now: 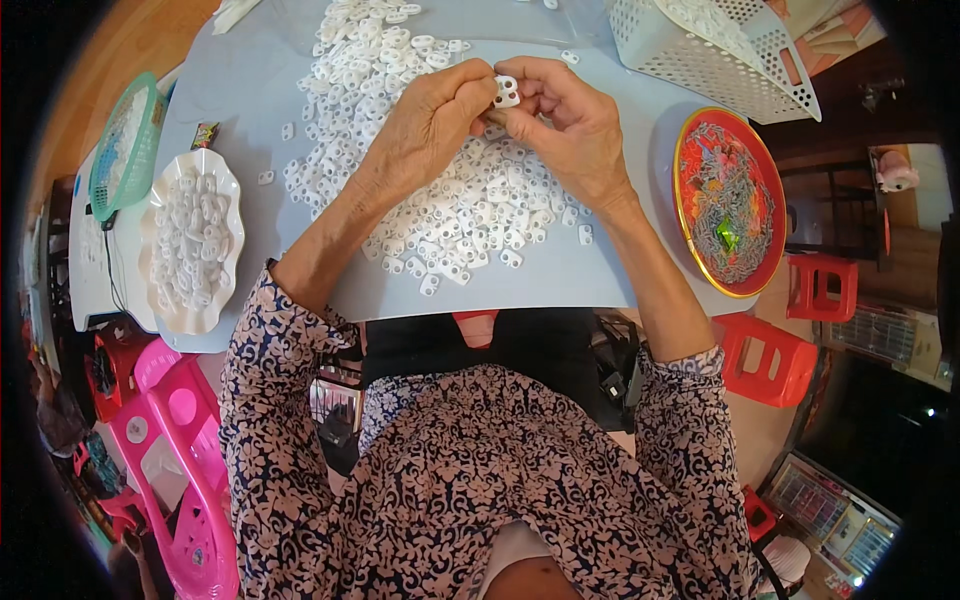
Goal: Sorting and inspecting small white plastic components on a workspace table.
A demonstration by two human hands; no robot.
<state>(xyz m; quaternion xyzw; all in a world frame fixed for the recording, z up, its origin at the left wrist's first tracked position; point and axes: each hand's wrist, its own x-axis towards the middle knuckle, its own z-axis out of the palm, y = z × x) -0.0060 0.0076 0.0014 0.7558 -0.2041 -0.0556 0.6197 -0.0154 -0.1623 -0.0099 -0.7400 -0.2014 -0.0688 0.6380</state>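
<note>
Above the far part of the table, a small white plastic piece with round dark holes (506,92) is pinched between my two hands. My left hand (445,115) is closed, its thumb and fingers at the piece's left edge. From the other side, my right hand (578,125) grips it between thumb and curled fingers. Beneath and around both hands spreads a big heap of similar white two-holed pieces (470,215), thickest toward the far left. Whether anything smaller sits inside my fingers is hidden.
A red bowl with a gold rim (683,205) holds many grey screw-like parts at the right. Left stand a scalloped white dish (232,240) of white pieces and a green basket (150,150). A white perforated basket (650,45) is at the far right, on the grey table (265,215).
</note>
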